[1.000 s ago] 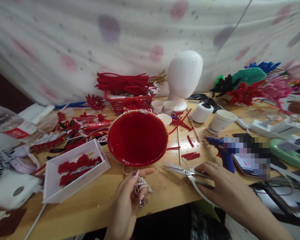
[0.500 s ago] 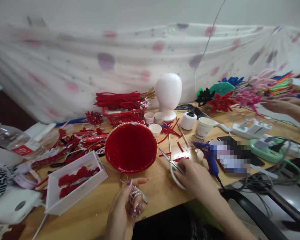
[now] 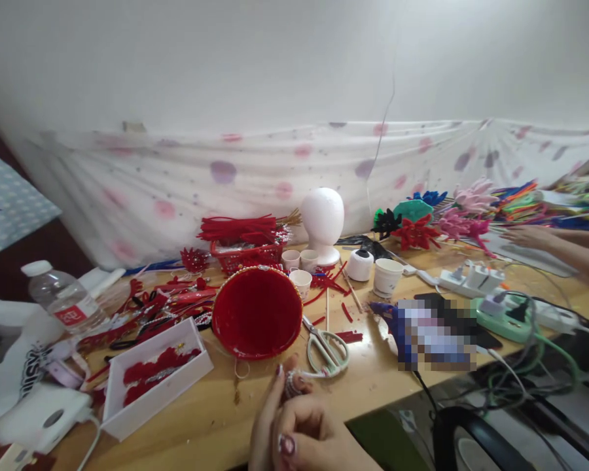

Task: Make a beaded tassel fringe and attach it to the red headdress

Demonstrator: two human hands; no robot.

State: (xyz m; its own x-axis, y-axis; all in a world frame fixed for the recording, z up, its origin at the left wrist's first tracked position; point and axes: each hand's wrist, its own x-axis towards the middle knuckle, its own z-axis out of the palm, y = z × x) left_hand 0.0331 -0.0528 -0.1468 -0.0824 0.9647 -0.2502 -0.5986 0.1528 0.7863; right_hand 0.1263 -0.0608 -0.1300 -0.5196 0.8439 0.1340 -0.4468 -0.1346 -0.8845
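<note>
My left hand (image 3: 262,422) is closed on a wound string of pearl beads (image 3: 293,386) at the table's front edge. Pressed against it, my right hand (image 3: 317,432) has its fingers curled in; what they pinch, if anything, is hidden. Just beyond both hands lies a pair of scissors (image 3: 326,351) with pale green handles, touched by neither hand. A red bowl-shaped piece (image 3: 258,317) stands tilted towards me, its rim edged with gold and pearl beads. Below it hangs a thin loop and a small gold trim (image 3: 236,392).
On the left are a white box (image 3: 157,392) of red pieces and a water bottle (image 3: 69,304). Behind stand a red basket (image 3: 248,257), a white foam head (image 3: 322,222) and paper cups (image 3: 387,278). A glue gun (image 3: 395,330) and power strips (image 3: 464,282) sit right, near another person's hand (image 3: 527,237).
The scissors have left my right hand and now lie on the table. My right hand has moved left to meet my left hand at the beads. The camera view has tilted up.
</note>
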